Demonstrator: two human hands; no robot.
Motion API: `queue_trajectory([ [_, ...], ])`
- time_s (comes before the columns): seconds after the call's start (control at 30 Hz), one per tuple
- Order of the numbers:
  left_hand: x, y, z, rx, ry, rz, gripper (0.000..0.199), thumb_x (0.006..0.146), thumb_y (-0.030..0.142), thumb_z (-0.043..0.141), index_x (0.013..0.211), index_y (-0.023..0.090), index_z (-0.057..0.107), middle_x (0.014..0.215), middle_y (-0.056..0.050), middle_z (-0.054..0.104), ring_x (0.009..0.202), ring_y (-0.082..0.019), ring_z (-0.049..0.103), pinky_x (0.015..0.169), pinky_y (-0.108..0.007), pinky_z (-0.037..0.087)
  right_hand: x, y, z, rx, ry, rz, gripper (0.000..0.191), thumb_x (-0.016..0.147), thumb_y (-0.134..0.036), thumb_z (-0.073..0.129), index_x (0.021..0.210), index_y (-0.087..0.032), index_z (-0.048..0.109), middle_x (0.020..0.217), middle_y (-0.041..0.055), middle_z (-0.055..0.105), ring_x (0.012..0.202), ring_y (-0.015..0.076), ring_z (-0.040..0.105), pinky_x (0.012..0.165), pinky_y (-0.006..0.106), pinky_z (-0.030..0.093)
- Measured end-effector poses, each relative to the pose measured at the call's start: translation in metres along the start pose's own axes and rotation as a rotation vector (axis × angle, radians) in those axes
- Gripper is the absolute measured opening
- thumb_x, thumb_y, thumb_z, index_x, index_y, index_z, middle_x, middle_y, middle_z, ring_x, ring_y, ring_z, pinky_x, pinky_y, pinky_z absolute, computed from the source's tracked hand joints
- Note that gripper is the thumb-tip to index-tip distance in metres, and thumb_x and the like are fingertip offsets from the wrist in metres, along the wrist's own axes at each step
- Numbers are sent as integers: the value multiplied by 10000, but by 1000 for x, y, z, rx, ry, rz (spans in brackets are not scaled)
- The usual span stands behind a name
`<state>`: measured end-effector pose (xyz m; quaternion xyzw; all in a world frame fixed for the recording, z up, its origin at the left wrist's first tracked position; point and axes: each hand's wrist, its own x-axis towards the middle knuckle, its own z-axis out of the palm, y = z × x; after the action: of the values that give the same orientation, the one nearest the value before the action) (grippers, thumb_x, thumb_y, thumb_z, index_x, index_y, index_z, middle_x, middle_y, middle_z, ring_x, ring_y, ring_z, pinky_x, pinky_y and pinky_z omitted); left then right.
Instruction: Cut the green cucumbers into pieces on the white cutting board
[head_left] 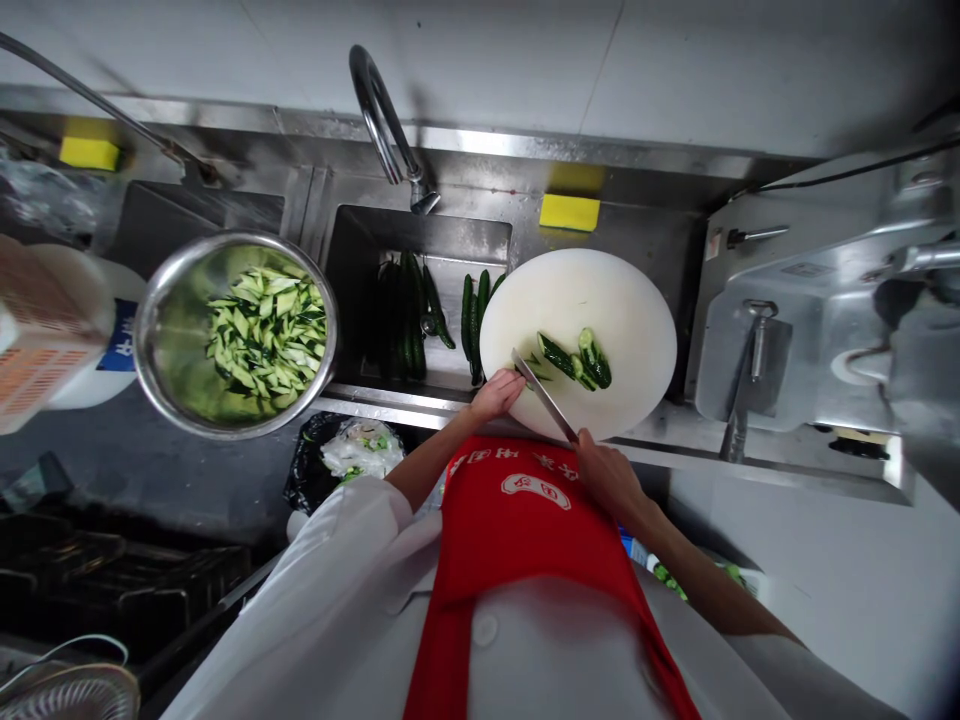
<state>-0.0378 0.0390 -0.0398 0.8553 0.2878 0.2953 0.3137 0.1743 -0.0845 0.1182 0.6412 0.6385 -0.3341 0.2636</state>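
My right hand (607,475) is wrapped round the handle of a kitchen knife (546,398). Its blade slants up and left over a round white cutting board (630,300), the tip close to the fingers of my left hand (499,394). That hand rests at the board's lower left edge with fingers bent together; whatever lies under them is hidden. Thin dark green cucumber slivers (537,368) lie beside the blade. To the right on the board are cut cucumber pieces (556,354), with a thicker chunk (595,358) among them.
Whole cucumbers (412,315) lie in the sink (465,240) beneath a curved faucet (379,110). Left stands a steel bowl (166,375) of cut cucumber. A yellow sponge (570,212) sits behind the board. Below the sink edge hangs a black bag (304,465); a metal appliance (847,330) stands right.
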Motion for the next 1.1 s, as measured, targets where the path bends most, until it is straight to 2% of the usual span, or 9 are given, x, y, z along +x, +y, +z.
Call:
queue_trajectory([
  [0.27, 2, 9, -4, -3, 31, -1, 277, 1009, 274, 392, 1104, 162, 626, 953, -98, 641, 945, -191, 590, 878, -395, 529, 2, 7, -5, 49, 13, -14, 244, 1041, -293, 239, 1104, -160, 434, 837, 105, 693, 808, 238, 703, 624, 273, 349],
  [0.47, 56, -1, -50, 18, 357, -245, 239, 995, 271, 427, 1026, 155, 634, 977, -90, 630, 954, -190, 587, 880, -356, 496, -25, 36, 4, 22, 23, -96, 200, 1020, -276, 323, 1143, -165, 433, 835, 91, 707, 781, 237, 698, 603, 275, 324],
  [0.53, 91, -13, -56, -8, 193, -194, 235, 975, 284, 462, 1068, 164, 641, 1045, -95, 631, 1018, -205, 583, 930, -372, 475, -23, 38, 8, -28, 16, -116, 205, 1007, -254, 345, 1171, -160, 427, 855, 99, 708, 797, 248, 697, 607, 277, 329],
  [0.63, 134, -28, -46, -27, -306, 15, 271, 852, 324, 660, 1092, 197, 667, 1098, -88, 643, 1090, -245, 576, 978, -405, 440, -12, 34, 12, -69, 21, -138, 203, 1015, -257, 324, 1166, -161, 419, 873, 104, 707, 811, 244, 695, 609, 272, 331],
  [0.7, 146, -33, -38, -3, -497, 64, 369, 770, 317, 748, 1112, 207, 667, 1107, -87, 649, 1089, -260, 580, 966, -396, 434, -6, 30, 14, -58, 42, -151, 203, 1026, -275, 298, 1147, -166, 420, 873, 101, 707, 812, 237, 694, 603, 268, 321],
  [0.8, 142, -33, -41, -4, -511, -33, 489, 751, 300, 769, 1200, 179, 620, 983, -64, 665, 900, -214, 613, 831, -317, 466, -1, 28, 16, -15, 65, -155, 208, 1032, -293, 281, 1115, -171, 427, 869, 100, 706, 803, 231, 691, 591, 266, 301],
  [0.9, 123, -32, -63, -37, -429, -220, 361, 810, 338, 715, 1088, 123, 633, 750, 9, 599, 655, -127, 523, 665, -249, 432, 3, 30, 17, 51, 80, -121, 218, 1038, -315, 277, 1098, -175, 433, 867, 95, 701, 791, 216, 685, 599, 262, 297],
  [1.0, 97, -29, -86, -45, -281, -444, 278, 827, 392, 679, 848, 121, 622, 640, 42, 521, 576, -85, 434, 584, -220, 370, 7, 33, 18, 109, 107, -27, 236, 1041, -342, 269, 1099, -183, 434, 860, 89, 695, 794, 214, 684, 616, 259, 307],
  [1.1, 68, -15, -85, -130, -76, -690, 327, 780, 438, 705, 874, 142, 601, 580, 53, 517, 523, -83, 433, 523, -207, 326, 8, 31, 18, 149, 122, 66, 249, 1041, -327, 251, 1099, -174, 439, 865, 98, 690, 813, 215, 688, 637, 260, 332],
])
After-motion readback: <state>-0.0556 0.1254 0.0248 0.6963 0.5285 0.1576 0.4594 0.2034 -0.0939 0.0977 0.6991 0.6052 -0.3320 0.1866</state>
